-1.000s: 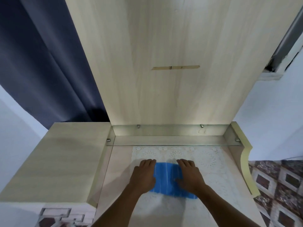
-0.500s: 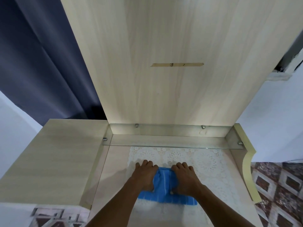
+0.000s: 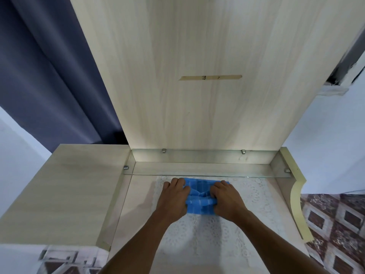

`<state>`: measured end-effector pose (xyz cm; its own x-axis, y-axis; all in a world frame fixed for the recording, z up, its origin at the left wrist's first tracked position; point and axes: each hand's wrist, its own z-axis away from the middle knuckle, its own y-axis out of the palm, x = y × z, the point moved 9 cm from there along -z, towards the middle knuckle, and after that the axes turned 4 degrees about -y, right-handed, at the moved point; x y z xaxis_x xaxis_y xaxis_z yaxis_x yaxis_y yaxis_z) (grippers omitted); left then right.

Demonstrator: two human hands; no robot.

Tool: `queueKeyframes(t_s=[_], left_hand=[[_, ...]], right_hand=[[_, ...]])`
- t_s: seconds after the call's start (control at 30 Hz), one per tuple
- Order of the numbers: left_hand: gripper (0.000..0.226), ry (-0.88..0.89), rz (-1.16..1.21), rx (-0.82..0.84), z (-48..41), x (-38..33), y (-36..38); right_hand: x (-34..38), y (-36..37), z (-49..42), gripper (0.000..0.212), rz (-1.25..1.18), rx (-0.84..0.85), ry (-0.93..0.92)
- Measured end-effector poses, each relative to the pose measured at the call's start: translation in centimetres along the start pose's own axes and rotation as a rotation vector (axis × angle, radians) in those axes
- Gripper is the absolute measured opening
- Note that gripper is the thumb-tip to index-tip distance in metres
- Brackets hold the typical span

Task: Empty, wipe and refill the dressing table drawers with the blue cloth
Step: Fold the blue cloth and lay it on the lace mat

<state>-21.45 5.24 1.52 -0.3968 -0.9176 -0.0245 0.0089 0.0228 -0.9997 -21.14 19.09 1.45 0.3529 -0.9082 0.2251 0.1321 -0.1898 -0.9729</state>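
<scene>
A blue cloth (image 3: 199, 196) lies bunched on the white lace mat (image 3: 256, 196) that covers the dressing table top (image 3: 138, 196). My left hand (image 3: 173, 198) presses flat on the cloth's left side with straight fingers. My right hand (image 3: 227, 200) covers the right side, its fingers curled into the fabric and gathering it into folds. Both hands sit just in front of the glass shelf (image 3: 197, 169). No drawers are in view.
A tall wooden back panel (image 3: 197, 105) rises behind the shelf. A raised cabinet top (image 3: 69, 184) stands to the left, with a dark curtain (image 3: 49, 76) behind it. The table's curved side piece (image 3: 296, 194) and patterned floor tiles (image 3: 335, 224) lie to the right.
Both hands have pushed the cloth away from me towards the glass shelf. They have also moved closer together, so the cloth is now narrower and bunched.
</scene>
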Motion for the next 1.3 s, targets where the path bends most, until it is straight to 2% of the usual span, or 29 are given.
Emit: queueKeyframes(t_s=[0.23,0.37,0.47,0.57,0.67,0.7,0.77,0.8,0.9,1.07,1.2,1.3], left_hand=[[0.025,0.161,0.073,0.123,5.1,-1.7,2.4],[0.015,0.203,0.181,0.208,8.0,-2.0,5.3],[0.032,0.210,0.193,0.271,9.6,-2.1,7.1],[0.048,0.142,0.235,0.263,9.8,-1.8,6.6],[0.030,0.087,0.326,0.227,9.1,-1.6,5.4],[0.023,0.083,0.312,0.213,8.7,-1.5,5.2],[0.044,0.068,0.249,0.231,7.8,-1.1,5.2],[0.056,0.062,0.224,0.258,7.4,-0.9,5.4],[0.063,0.087,0.184,0.336,6.1,-1.1,5.7],[0.030,0.080,0.232,0.395,3.2,-1.0,5.4],[0.021,-0.077,0.368,0.361,0.5,1.4,4.6],[0.019,-0.253,0.483,0.264,-0.7,3.5,4.1]], right_hand=[[1.4,3.0,3.4,0.027,-0.083,0.185,-0.054],[2.5,5.6,5.7,0.016,-0.074,0.290,-0.106],[3.0,7.5,7.2,0.031,-0.113,0.357,-0.110],[2.6,7.3,7.4,0.037,-0.184,0.286,-0.030],[2.0,6.0,6.9,0.021,-0.189,0.181,0.057],[1.8,5.8,6.6,0.033,-0.177,0.177,0.073],[1.2,5.8,6.3,0.060,-0.138,0.212,0.095],[0.9,5.9,6.0,0.063,-0.108,0.234,0.095],[0.6,5.9,5.2,0.046,-0.072,0.266,0.070],[-0.4,4.4,3.4,0.022,-0.062,0.234,0.061],[-3.0,2.6,2.0,0.017,-0.110,0.143,0.206],[-4.6,1.1,1.5,0.016,-0.083,0.038,0.344]])
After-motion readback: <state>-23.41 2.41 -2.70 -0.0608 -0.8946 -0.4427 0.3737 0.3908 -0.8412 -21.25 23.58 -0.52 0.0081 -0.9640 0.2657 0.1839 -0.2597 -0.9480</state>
